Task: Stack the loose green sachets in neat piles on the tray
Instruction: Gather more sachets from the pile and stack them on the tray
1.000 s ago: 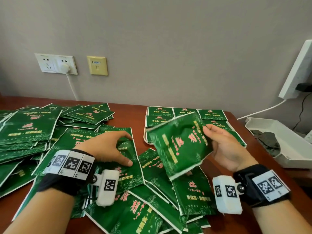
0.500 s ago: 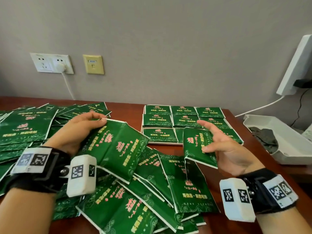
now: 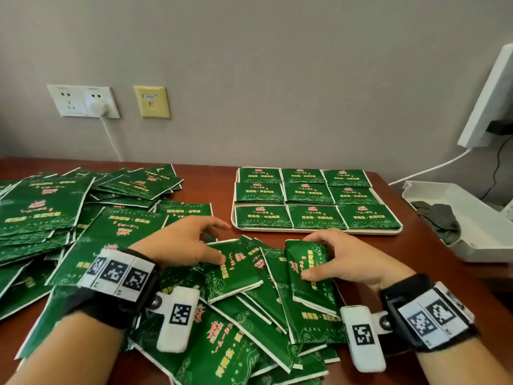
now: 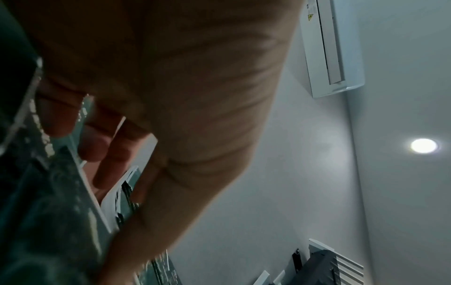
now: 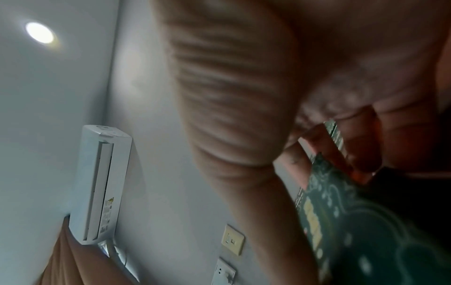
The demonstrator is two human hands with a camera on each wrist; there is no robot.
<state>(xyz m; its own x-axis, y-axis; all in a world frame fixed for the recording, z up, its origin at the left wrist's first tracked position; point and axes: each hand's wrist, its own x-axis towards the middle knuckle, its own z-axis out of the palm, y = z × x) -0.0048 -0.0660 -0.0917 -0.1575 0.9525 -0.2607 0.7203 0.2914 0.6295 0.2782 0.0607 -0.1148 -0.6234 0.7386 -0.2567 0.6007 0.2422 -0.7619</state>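
The white tray (image 3: 311, 231) at the back right carries green sachets (image 3: 308, 192) in three neat rows. In front of it lies a loose heap of sachets (image 3: 249, 323). My left hand (image 3: 222, 240) is low over the heap; its thumb lies on a tilted sachet (image 3: 236, 273) and its fingers reach past the far edge. My right hand (image 3: 305, 257) grips a bent sachet (image 3: 311, 282) between thumb and curled fingers, just short of the tray's front rim. The right wrist view shows fingers (image 5: 324, 144) closed over that sachet (image 5: 354, 221). In the left wrist view, fingers (image 4: 102, 146) lie against sachets (image 4: 48, 212).
A larger spread of sachets (image 3: 55, 212) covers the table's left side. At the right edge stands a white bin (image 3: 477, 245) holding a dark cloth (image 3: 438, 218). Bare wood (image 3: 211, 187) shows between the left spread and the tray. Wall sockets (image 3: 83, 101) and a cable are behind.
Both hands have come down onto the heap. The left hand brought its sachet rightward to the middle. The right hand lowered its sachet, now bent, in front of the tray.
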